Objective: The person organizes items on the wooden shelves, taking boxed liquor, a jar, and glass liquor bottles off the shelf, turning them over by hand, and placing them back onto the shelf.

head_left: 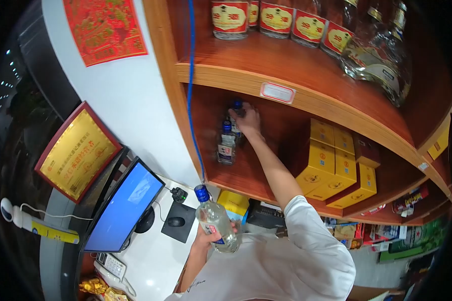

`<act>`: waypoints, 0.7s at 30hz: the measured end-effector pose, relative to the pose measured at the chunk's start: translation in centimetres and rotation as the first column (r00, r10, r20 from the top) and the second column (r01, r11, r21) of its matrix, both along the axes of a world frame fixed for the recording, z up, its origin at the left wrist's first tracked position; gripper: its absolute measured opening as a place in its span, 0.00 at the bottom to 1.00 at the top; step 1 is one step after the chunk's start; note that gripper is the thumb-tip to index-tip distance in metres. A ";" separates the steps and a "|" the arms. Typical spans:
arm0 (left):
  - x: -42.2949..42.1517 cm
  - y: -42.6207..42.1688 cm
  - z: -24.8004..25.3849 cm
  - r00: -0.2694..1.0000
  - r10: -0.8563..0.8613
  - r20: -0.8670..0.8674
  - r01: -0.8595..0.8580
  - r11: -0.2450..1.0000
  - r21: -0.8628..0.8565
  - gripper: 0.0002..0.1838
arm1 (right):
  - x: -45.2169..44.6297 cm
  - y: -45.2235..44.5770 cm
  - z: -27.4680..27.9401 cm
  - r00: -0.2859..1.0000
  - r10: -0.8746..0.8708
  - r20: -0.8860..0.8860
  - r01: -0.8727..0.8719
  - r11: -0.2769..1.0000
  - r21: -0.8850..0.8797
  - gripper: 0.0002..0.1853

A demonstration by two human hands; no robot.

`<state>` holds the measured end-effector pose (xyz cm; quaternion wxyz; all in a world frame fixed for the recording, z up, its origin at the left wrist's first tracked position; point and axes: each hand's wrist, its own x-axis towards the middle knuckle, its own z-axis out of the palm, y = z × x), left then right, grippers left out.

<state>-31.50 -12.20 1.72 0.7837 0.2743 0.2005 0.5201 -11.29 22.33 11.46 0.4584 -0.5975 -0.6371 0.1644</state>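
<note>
My left hand is closed round a large clear glass bottle with a blue cap, held slightly tilted in front of my shirt. My right arm stretches into the middle shelf compartment. There my right hand is wrapped round the upper part of another blue-capped bottle, whose lower part is partly hidden. Just in front of it stands a smaller clear bottle with a blue cap and a pale label, upright on the shelf board.
Yellow boxes are stacked on the same shelf, right of my arm. Red-labelled bottles line the shelf above. A blue cable hangs down the shelf's left upright. On the white desk are a monitor and a mouse.
</note>
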 end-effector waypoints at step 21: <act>-0.5 -2.2 -1.8 0.989 -0.142 0.040 0.146 0.985 -0.096 0.48 | 7.0 -9.0 -4.5 0.953 -0.153 -0.261 0.176 0.982 0.067 0.33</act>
